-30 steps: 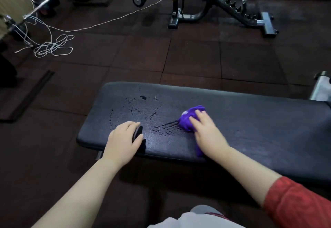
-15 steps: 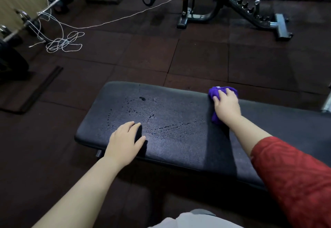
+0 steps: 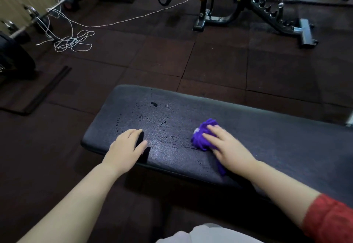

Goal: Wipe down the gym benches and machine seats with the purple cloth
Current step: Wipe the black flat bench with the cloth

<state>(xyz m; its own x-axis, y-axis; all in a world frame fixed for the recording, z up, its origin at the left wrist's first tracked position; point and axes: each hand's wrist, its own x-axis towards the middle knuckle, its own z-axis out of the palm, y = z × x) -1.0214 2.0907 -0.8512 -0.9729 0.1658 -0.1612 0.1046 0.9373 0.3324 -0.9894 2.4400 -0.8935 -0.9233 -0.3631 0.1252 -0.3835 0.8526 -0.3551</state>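
Now against half a second ago: purple cloth (image 3: 202,137) and right hand (image 3: 227,147) have come back from the far edge of the bench (image 3: 267,143) to the middle of its width, nearer the left end. The left hand (image 3: 126,147) has stayed where it was.
Cloth position: on the bench top, under the right hand, well apart from the left hand.
Cloth axis: long axis runs on a diagonal. The bunched head points far-left, and a thin tail trails near-right to the bench's near edge, beside the wrist.
Cloth look: vivid purple and crumpled into a wad, with a pale patch on its left side.
Right hand fingers (image 3: 212,130): laid out fairly straight over the wad, pressing it down; slightly blurred.
Left hand fingers (image 3: 133,133): straight and together with the thumb spread, flat on the bench by its near edge, holding nothing.
Bench: black textured pad lying left to right across the view, with droplets (image 3: 153,104) and wet streaks between the two hands.
Sleeve: red sleeve (image 3: 328,219) on the right arm.
Floor (image 3: 210,67): dark rubber tiles.
Farther out: a white cord (image 3: 74,42) coiled at far left beside a barbell (image 3: 57,5), and a black machine frame (image 3: 267,11) at the far right.
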